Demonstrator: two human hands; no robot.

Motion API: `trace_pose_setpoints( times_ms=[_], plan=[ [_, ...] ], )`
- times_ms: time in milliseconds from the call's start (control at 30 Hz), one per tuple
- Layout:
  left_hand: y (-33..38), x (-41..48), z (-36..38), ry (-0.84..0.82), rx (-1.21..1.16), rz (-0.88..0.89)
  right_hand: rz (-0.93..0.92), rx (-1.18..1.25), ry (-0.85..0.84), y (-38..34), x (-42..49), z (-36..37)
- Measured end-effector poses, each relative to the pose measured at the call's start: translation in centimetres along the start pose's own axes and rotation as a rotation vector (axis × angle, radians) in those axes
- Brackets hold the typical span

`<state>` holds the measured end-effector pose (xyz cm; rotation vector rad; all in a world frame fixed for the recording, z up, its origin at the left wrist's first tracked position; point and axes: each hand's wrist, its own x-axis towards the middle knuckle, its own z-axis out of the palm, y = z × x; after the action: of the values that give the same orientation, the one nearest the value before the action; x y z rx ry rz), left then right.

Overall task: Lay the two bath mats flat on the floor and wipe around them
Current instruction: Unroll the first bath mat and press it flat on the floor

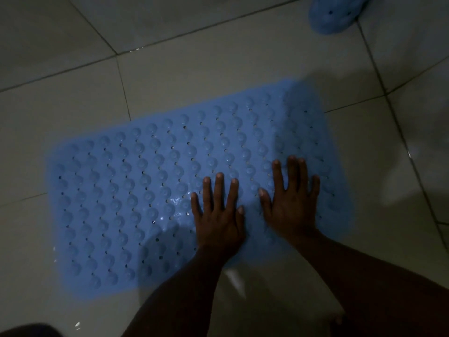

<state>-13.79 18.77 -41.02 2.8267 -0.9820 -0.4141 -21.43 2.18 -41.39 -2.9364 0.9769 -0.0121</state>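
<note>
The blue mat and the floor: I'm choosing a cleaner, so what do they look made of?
Blue mat: probably soft rubber or PVC, matte; moulded domes and small holes suggest it. Floor: likely glazed ceramic tile, smooth, slightly glossy; straight grout lines and glints show.

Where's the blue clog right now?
Head view, top right: the blue clog sits on the tiled floor, beyond the far right end of the blue bath mat, apart from it.

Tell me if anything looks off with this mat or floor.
The mat lies flat but skewed to the tile lines, and what look like suction cups face up. Wet glints show on it and on the floor. Only one mat shows.
</note>
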Motion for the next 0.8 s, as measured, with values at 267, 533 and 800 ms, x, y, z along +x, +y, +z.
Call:
trace_pose_setpoints(
  times_ms=[267,533,800],
  plan=[
    [0.1,0.0,-0.4,-0.071,0.009,-0.020,0.019,0.037,-0.060,-0.3,0.1,-0.3],
    [-2.2,-2.7,-3.1,-0.078,-0.055,0.029,0.098,0.142,-0.066,-3.1,-0.9,-1.4],
    [-14.6,-9.7,-6.8,0.013,-0.019,-0.266,-0.116,0.232,-0.060,-16.0,-4.0,-3.2]
  ],
)
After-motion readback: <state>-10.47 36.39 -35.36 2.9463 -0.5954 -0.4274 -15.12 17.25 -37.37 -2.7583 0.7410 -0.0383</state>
